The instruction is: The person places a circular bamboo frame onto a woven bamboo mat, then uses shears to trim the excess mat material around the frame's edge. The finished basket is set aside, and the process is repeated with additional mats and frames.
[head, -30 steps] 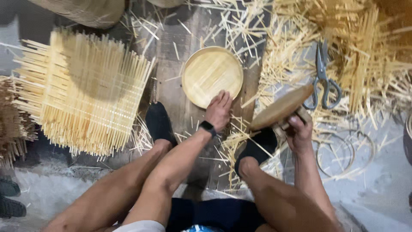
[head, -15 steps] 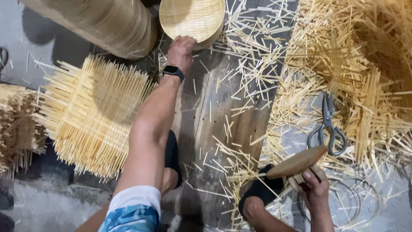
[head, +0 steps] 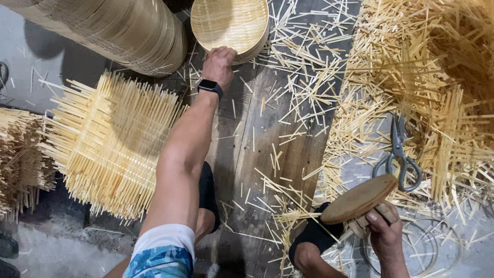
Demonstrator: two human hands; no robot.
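Note:
My left hand (head: 219,64), with a black watch on the wrist, is stretched far forward and grips the near rim of a round woven bamboo tray (head: 230,23) lying on top of a short stack of similar trays. My right hand (head: 383,234) stays low at the right and holds a round wooden disc tool (head: 359,198) by the block under it. The disc is tilted, just below a pair of metal shears (head: 399,152) lying on the floor.
A tall leaning stack of woven trays (head: 121,31) fills the top left. Square woven bamboo mats with loose ends (head: 110,144) lie at the left. Cut bamboo strips (head: 411,77) cover the floor at right. Thin hoops (head: 429,247) lie beside my right hand.
My left arm reached forward from near my knees and carried the round tray away to the stack at the top. My right hand kept hold of the wooden disc.

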